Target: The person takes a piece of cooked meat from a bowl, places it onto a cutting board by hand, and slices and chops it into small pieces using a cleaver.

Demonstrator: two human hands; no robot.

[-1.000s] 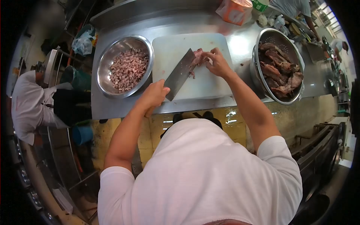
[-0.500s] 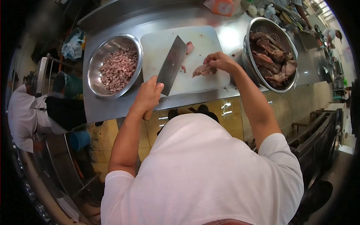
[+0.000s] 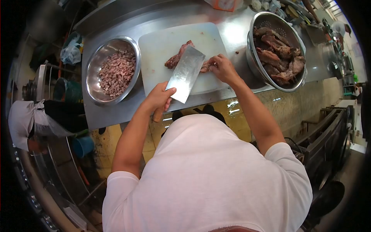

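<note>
Before you stands a grey stainless-steel table (image 3: 237, 44), bearing a white rectangular cutting board (image 3: 154, 50). Right of the board, a silver perforated metal colander (image 3: 281, 27) holds large brown meat pieces; left, a round silver metal bowl (image 3: 92, 71) holds diced meat. Your left hand (image 3: 158, 96) is wrapped around the wooden handle of a broad steel cleaver (image 3: 186, 71), its blade over the board. Your right hand (image 3: 224, 69) pinches a small reddish-brown meat strip (image 3: 207, 66) at the board, right of the blade.

The board (image 3: 154, 42) is milky white, the meat (image 3: 177, 58) on it reddish brown. Over it, the cleaver (image 3: 187, 72) is silver, its handle (image 3: 157, 115) orange-brown. Left of the board, a silver bowl (image 3: 93, 79), pinkish-grey dice (image 3: 117, 72); right, a dotted silver colander (image 3: 285, 28), dark brown chunks (image 3: 276, 58).
</note>
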